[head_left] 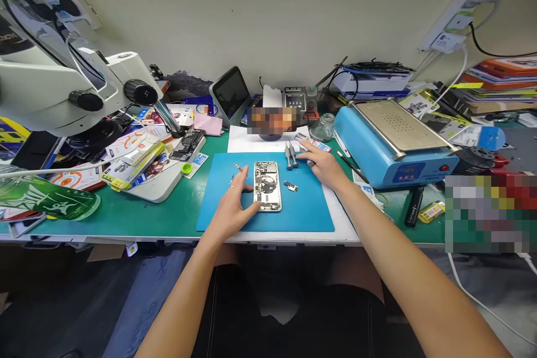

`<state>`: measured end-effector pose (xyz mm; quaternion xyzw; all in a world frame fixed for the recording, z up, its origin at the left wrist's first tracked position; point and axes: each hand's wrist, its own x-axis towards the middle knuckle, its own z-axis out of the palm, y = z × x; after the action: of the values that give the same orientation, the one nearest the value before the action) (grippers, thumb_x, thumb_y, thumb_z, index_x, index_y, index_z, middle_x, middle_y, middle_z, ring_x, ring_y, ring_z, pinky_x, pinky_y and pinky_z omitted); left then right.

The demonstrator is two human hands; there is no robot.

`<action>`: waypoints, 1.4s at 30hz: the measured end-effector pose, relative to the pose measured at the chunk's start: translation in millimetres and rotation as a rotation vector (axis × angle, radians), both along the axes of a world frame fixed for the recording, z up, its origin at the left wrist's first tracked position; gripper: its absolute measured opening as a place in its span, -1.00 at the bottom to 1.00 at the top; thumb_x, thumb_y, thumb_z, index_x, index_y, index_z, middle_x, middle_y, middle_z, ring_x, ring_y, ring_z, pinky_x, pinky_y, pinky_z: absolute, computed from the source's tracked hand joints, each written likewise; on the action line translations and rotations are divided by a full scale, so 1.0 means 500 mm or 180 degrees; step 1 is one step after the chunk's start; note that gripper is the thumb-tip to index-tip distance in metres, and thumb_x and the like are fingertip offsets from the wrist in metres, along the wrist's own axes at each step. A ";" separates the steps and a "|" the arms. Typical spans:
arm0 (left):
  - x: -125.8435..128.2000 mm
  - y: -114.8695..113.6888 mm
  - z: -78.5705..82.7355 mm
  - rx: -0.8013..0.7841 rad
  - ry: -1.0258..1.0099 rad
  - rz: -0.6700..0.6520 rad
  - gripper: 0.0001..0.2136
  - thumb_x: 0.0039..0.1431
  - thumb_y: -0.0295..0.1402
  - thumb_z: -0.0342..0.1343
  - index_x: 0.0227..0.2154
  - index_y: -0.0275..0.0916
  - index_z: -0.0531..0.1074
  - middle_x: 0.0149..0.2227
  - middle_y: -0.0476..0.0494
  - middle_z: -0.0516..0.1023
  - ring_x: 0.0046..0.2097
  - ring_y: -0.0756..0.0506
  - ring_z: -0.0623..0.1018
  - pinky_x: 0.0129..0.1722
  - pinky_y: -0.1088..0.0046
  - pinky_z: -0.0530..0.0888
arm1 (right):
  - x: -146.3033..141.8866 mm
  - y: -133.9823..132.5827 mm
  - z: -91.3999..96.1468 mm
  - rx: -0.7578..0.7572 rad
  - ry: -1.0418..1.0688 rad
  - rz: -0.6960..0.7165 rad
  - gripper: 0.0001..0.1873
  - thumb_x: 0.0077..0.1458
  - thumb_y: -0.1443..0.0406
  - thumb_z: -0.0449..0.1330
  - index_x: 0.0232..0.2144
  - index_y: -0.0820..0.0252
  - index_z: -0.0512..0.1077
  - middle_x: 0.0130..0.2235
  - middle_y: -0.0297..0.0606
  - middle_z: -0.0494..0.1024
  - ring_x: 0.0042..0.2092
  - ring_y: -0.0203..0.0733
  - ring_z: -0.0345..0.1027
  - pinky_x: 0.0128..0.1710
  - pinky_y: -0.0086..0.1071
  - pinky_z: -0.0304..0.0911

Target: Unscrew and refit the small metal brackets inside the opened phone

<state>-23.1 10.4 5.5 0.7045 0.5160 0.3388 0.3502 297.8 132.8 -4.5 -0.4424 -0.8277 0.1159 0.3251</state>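
Observation:
An opened smartphone (272, 201) lies on the blue work mat (235, 221), its inner parts exposed. My left hand (232, 204) rests at its left side, fingers apart, with the thumb at the phone's lower left edge. My right hand (326, 168) reaches over the mat's upper right, fingers stretched toward several small screwdrivers (289, 156) standing close together. A greyish piece shows under that hand, mostly hidden. Right of the phone lies a small loose phone part (291, 186). Tiny parts (238, 167) lie above my left fingers.
At the left a microscope (126, 81) overhangs its white base (161, 187), with another phone chassis (187, 145) on it. A green bottle (50, 198) lies at the left. A blue heating plate machine (364, 148) stands at the right, near a glass jar (323, 127) and black pen (351, 165).

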 end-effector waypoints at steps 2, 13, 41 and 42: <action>0.000 -0.001 0.001 -0.0009 0.0007 0.0005 -0.18 0.33 -0.26 0.17 0.53 -0.07 -0.13 0.45 -0.35 0.20 0.22 -0.28 0.52 0.20 0.11 0.47 | 0.001 0.001 -0.007 -0.0051 -0.0014 0.0016 -0.41 0.05 0.61 0.06 -0.08 0.04 0.68 0.34 -0.32 0.48 0.38 0.01 0.35 0.42 0.02 0.29; -0.001 -0.003 0.000 -0.0015 0.0022 -0.0016 -0.18 0.35 -0.23 0.16 0.53 -0.04 -0.15 0.44 -0.33 0.21 0.23 -0.29 0.50 0.18 0.11 0.49 | -0.017 -0.030 0.009 0.0053 0.0181 -0.0192 -0.63 0.33 0.37 0.06 -0.01 0.09 0.63 0.13 -0.15 0.66 0.19 0.07 0.55 0.29 0.09 0.40; -0.001 -0.002 -0.001 -0.0008 0.0078 -0.0004 -0.18 0.34 -0.21 0.17 0.53 -0.07 -0.13 0.36 -0.32 0.35 0.28 -0.30 0.46 0.29 0.06 0.37 | -0.035 -0.053 0.012 -0.0023 -0.0113 -0.0068 -0.85 0.30 0.30 0.16 -0.18 0.09 0.55 0.03 -0.02 0.54 0.13 0.20 0.43 0.16 0.16 0.40; -0.002 -0.002 -0.001 -0.0015 0.0078 -0.0003 -0.18 0.34 -0.21 0.17 0.53 -0.07 -0.13 0.35 -0.31 0.36 0.29 -0.30 0.45 0.30 0.06 0.35 | -0.034 -0.053 0.012 -0.0047 -0.0072 -0.0072 -0.87 0.30 0.29 0.16 -0.20 0.09 0.54 0.05 -0.02 0.53 0.15 0.21 0.42 0.18 0.18 0.39</action>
<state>-24.0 9.5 4.9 0.7081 0.5206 0.3288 0.3456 280.6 106.3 1.7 -0.4554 -0.8255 0.1132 0.3137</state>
